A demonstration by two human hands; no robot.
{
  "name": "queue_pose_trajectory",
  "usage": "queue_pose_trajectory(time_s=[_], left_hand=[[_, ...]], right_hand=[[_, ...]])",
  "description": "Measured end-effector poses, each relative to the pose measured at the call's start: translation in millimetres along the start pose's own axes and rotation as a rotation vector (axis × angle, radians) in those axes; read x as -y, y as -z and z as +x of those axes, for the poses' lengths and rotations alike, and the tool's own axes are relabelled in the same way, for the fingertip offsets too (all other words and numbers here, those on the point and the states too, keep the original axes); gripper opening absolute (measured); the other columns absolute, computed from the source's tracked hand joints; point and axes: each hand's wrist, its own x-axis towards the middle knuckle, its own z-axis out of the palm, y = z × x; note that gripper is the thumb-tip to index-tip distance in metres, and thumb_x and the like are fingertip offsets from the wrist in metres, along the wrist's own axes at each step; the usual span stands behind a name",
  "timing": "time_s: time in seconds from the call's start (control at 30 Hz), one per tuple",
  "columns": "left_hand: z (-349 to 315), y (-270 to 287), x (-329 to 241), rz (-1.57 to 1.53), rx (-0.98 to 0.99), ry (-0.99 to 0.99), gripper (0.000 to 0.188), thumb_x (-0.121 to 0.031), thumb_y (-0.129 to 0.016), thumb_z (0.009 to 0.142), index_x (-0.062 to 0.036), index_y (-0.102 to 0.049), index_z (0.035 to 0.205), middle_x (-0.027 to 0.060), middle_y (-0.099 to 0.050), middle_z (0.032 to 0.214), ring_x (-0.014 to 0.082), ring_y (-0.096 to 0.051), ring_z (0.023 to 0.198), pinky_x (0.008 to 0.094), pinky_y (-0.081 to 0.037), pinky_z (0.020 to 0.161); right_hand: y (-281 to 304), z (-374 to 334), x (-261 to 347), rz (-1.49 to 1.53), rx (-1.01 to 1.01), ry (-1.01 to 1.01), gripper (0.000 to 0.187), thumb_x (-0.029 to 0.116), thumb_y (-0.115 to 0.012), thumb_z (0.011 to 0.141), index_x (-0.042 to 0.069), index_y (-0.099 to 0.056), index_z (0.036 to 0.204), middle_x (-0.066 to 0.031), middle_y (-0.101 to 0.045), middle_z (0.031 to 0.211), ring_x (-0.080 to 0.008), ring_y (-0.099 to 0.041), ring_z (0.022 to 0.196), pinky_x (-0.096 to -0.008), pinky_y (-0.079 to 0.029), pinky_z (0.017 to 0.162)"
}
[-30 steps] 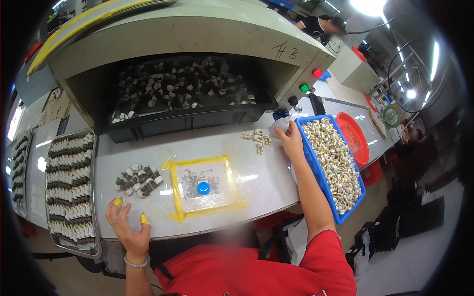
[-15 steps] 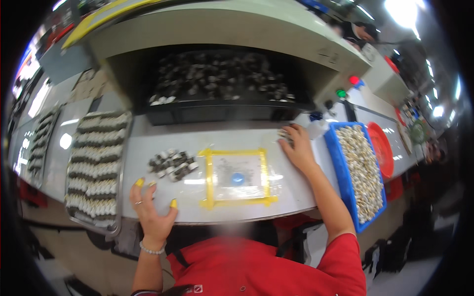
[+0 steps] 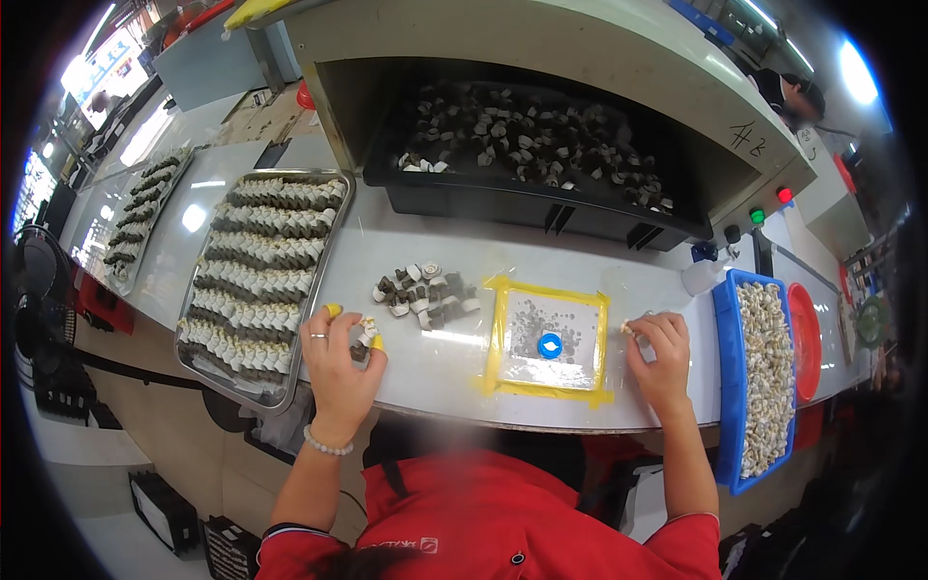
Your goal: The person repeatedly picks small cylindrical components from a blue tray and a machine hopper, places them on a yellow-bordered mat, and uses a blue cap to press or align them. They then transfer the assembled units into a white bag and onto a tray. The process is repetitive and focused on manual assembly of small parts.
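Observation:
My left hand, with yellow coverings on the thumb and a fingertip, pinches a small white-and-dark part beside the metal tray. Just beyond it lies a loose pile of similar white-and-dark parts on the white table. My right hand is closed at the fingertips on a small whitish piece, mostly hidden by the fingers. Between the hands, a yellow-taped square frames a spotted pad with a round blue piece on it.
A metal tray with rows of parts stands left. The blue bin of small whitish pieces sits right, beside a red basin. At the back, a black bin of parts lies under a shelf, with red and green buttons nearby.
My right hand has drawn nearer, beside the taped square, with a small piece in its fingers. My left hand now shows a part between its fingers. The whole view has shifted.

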Motion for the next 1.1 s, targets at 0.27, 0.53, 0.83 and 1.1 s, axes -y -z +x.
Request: queue_pose_trajectory(time_s=[0.27,0.53,0.83,1.1], left_hand=[[56.3,-11.6,-6.1,0.011,0.356,-0.129,0.041,0.005,-0.059,0.069,0.0047,-0.056,0.110,0.0202,-0.059,0.104,0.0356,-0.052,0.098,0.0435,-0.044,0.086],[51.2,-26.3,-30.7,-0.168,0.378,0.044,0.030,0.006,-0.060,0.071,0.0014,-0.056,0.101,0.0141,-0.060,0.093,0.0273,-0.058,0.087,0.0358,-0.047,0.077],[0.7,-25.6,-53.1,-1.349,0.411,0.484,0.030,0.008,-0.061,0.083,0.0017,-0.056,0.111,0.0111,-0.059,0.104,0.0197,-0.062,0.086,0.0313,-0.053,0.072],[-17.8,-57.2,-74.5,-1.761,0.605,0.754,0.032,0.004,-0.068,0.081,-0.0030,-0.048,0.106,0.0177,-0.061,0.108,0.0257,-0.067,0.087,0.0343,-0.055,0.078]], right_hand=[[-6.1,-19.8,31.1,0.302,0.155,-0.117,0.018,-0.005,-0.063,0.070,0.005,-0.059,0.084,-0.0090,-0.064,0.089,-0.0286,-0.059,0.086,-0.0364,-0.048,0.078],[-8.3,-31.7,35.9,0.525,0.207,-0.258,0.023,-0.005,-0.062,0.080,0.001,-0.063,0.101,-0.0138,-0.064,0.099,-0.0213,-0.062,0.094,-0.0296,-0.049,0.081],[-20.8,-35.8,42.4,0.552,0.207,-0.160,0.027,0.004,-0.071,0.080,0.004,-0.064,0.106,-0.0093,-0.067,0.104,-0.0211,-0.063,0.093,-0.0305,-0.049,0.082],[-19.9,-27.2,37.9,0.280,0.132,0.043,0.029,0.008,-0.079,0.069,0.002,-0.069,0.095,-0.0076,-0.063,0.090,-0.0223,-0.059,0.086,-0.0323,-0.050,0.071]])
